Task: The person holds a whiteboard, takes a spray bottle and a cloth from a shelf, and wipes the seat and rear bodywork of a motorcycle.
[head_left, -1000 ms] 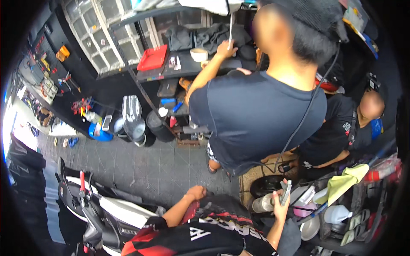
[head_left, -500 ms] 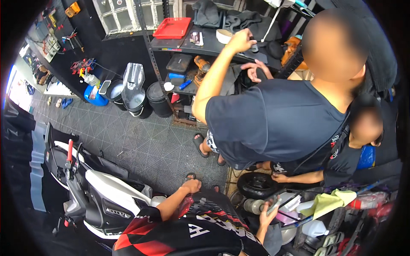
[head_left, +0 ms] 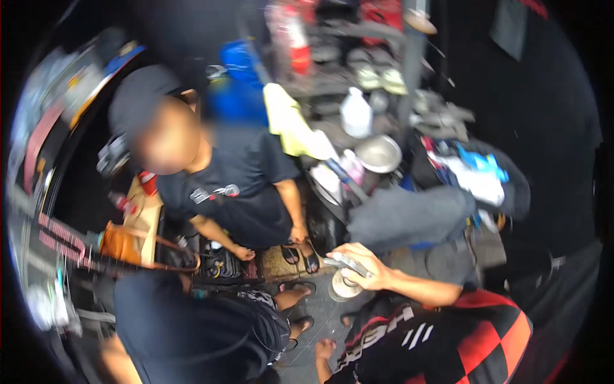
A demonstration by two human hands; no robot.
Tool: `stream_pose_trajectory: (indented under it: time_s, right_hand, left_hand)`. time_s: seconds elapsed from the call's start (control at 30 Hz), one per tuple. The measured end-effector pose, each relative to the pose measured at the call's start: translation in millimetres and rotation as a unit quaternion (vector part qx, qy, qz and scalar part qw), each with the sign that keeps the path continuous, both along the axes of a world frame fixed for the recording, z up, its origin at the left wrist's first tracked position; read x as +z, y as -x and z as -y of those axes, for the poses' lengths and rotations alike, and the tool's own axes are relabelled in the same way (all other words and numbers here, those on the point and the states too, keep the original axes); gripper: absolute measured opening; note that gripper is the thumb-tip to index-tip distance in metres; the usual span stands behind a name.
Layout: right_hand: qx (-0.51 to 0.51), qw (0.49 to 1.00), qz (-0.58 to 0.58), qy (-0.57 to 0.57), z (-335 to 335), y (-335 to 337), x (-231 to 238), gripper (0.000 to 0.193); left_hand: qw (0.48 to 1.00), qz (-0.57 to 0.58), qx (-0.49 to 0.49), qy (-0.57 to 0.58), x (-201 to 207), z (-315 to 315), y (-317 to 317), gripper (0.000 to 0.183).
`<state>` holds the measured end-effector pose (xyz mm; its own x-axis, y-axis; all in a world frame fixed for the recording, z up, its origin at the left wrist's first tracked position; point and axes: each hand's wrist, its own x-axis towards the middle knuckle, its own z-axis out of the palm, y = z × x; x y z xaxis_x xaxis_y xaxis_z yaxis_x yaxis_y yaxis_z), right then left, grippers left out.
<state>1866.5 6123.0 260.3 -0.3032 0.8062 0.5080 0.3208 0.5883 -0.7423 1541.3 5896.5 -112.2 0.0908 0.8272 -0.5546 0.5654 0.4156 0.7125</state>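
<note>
My right hand reaches in from the right, its fingers closed around a flat grey object; its exact kind is too blurred to tell. Just below it stands a round, pale metal piece, apart from the hand as far as I can see. My left hand hangs low beside my black and red jersey, its fingers curled with nothing visible in them. A dark grey cloth-like cover lies beyond my right hand.
One person in a dark shirt stands ahead on the left; another person's dark-clothed back is close at lower left. Beyond are a yellow cloth, a white jug, a metal bowl and shelved shoes.
My view has swung to the right; the scooter and the bench with the red tray are out of sight. The grey object stays in my right hand.
</note>
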Motion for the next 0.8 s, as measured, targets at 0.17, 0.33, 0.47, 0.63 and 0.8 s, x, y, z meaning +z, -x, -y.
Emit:
stream_pose_trajectory:
  time_s: [0.17, 0.33, 0.47, 0.63, 0.8]
  right_hand:
    - [0.023, 0.993, -0.071, -0.088, -3, -43, -22, 0.041]
    - [0.251, 0.965, 0.068, -0.03, -51, -36, -30, 0.048]
    - [0.413, 0.878, 0.238, -0.038, -85, -27, -68, 0.063]
    - [0.544, 0.799, 0.251, -0.043, -106, -18, -78, 0.062]
    - [0.48, 0.858, 0.182, -0.001, -126, -22, -130, 0.055]
  left_hand:
    - [0.991, 0.073, -0.071, -0.087, 78, -86, -15, 0.007]
    - [0.986, 0.082, -0.005, -0.145, 202, -192, -63, 0.004]
    - [0.944, 0.032, 0.171, -0.279, 304, -277, -92, 0.014]
    - [0.95, 0.098, 0.138, -0.263, 443, -341, -175, 0.036]
    - [0.981, 0.14, 0.133, -0.026, 434, -478, -269, 0.082]
